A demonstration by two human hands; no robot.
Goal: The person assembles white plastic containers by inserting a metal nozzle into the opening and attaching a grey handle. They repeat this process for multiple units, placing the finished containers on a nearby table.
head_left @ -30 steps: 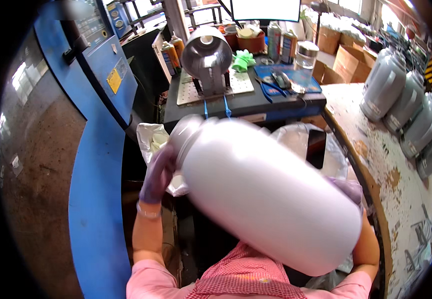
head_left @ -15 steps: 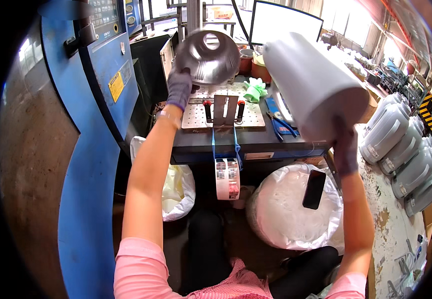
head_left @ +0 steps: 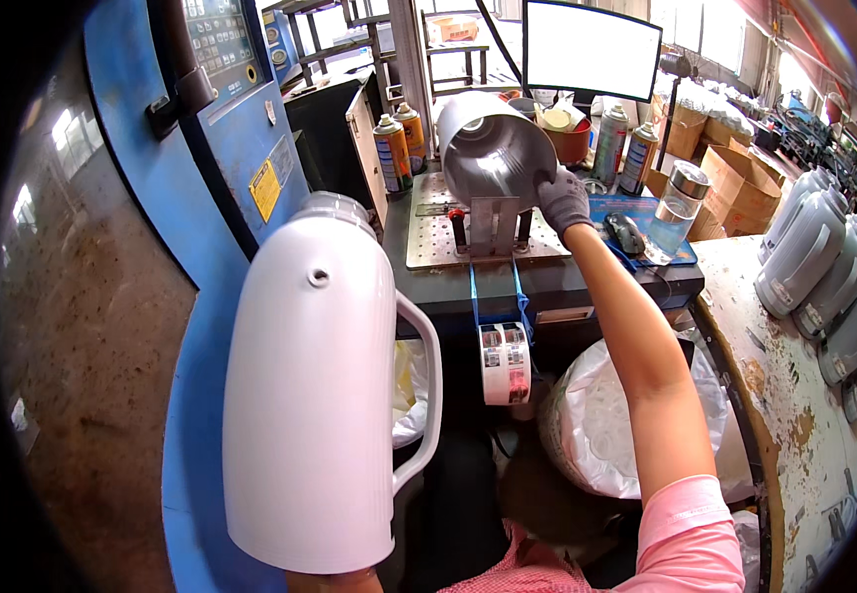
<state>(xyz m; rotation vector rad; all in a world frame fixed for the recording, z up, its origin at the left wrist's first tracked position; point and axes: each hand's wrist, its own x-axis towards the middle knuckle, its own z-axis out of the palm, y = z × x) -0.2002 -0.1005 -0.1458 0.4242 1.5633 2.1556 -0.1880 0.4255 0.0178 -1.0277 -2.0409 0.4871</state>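
Note:
A white jug body (head_left: 310,385) with a loop handle on its right and a small hole near its top fills the near left, held up in the air. Only a bit of my left forearm (head_left: 335,581) shows at its lower end; the hand and its fingers are hidden by the jug. My right hand (head_left: 562,203), in a grey glove, grips the right rim of a hollow grey shell (head_left: 496,153), whose open end faces me. That shell is tilted just over the upright metal plate (head_left: 494,225) of a fixture on the perforated base plate (head_left: 433,247).
A roll of labels (head_left: 505,366) hangs on blue straps from the bench front. Spray cans (head_left: 392,153), a monitor (head_left: 592,47), a mouse (head_left: 624,233) and a glass jar (head_left: 679,208) stand around. Grey jugs (head_left: 802,262) line the right; a blue machine (head_left: 236,119) stands left.
Earlier, my left hand held a hollow shell over the fixture and my right a grey cylinder. Now a white jug is near at left, and my right hand grips a shell at the fixture.

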